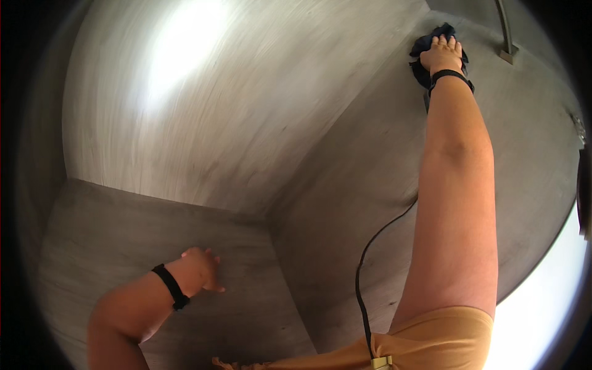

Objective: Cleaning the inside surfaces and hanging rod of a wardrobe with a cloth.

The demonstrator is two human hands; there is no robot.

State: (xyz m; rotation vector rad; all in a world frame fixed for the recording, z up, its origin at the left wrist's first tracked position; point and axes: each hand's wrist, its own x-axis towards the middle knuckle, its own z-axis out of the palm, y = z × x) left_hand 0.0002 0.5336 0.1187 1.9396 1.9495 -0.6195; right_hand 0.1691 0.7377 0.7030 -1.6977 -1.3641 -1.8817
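Note:
My right hand (443, 53) is stretched up and presses flat on a crumpled dark cloth (420, 74) against a grey wood-grain side panel (370, 152). Its fingers lie spread over the cloth, close to where this panel meets a paler, streaked panel (231, 115). My left hand (201, 268) is lower, at the left, in front of another grey wood-grain panel (245, 305). Nothing shows in it, and its thumb stands apart from the bent fingers, some of which are hidden. Whether it touches the panel I cannot tell. Both wrists wear black straps.
A metal rod (505, 23) with a square end bracket (508, 54) is fixed at the upper right. A black cable (358, 273) runs down beside my right arm to a clip (381, 363) at my orange sleeve. A metal fitting (577, 125) sits at the far right edge.

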